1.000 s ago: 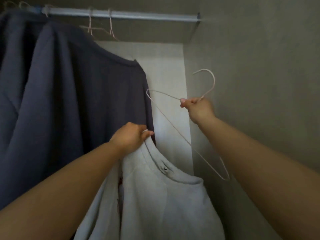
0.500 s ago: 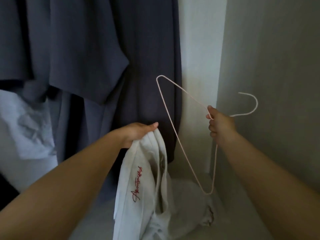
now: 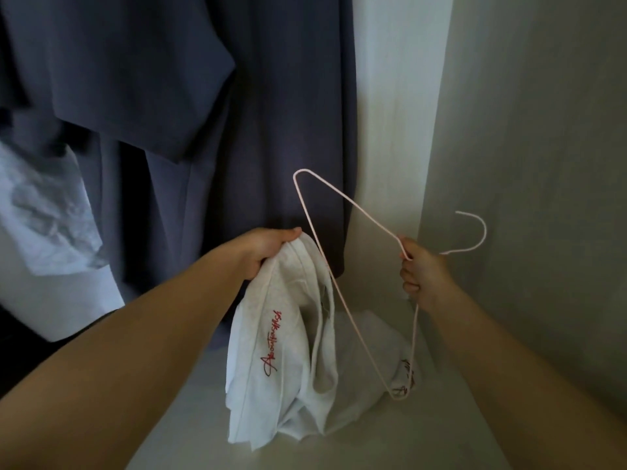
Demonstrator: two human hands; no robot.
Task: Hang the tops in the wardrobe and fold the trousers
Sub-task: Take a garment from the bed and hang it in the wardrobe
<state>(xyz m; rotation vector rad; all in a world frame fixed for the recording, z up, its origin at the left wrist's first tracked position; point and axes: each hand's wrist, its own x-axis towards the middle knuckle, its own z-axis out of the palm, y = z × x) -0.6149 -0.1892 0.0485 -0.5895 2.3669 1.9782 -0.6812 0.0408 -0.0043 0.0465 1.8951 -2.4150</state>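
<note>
My left hand (image 3: pixel 263 247) grips the upper edge of a white top (image 3: pixel 281 354) with red script lettering; the top hangs down and its lower part lies bunched on the wardrobe floor. My right hand (image 3: pixel 422 274) holds a thin pink wire hanger (image 3: pixel 339 283) at its neck, tilted so the hook points right and one corner points up. The hanger's lower corner sits in front of the bunched white fabric, just right of the top's opening.
Dark blue tops (image 3: pixel 203 96) hang at the left and centre of the wardrobe. A pale crumpled garment (image 3: pixel 47 215) shows at the far left. The grey side wall (image 3: pixel 543 164) stands close on the right. The light wardrobe floor (image 3: pixel 407 446) lies below.
The view has dropped from the rail to the wardrobe's lower part. Both hands came down, the hanger tipped onto its side, and the white top now hangs low with its bottom on the floor.
</note>
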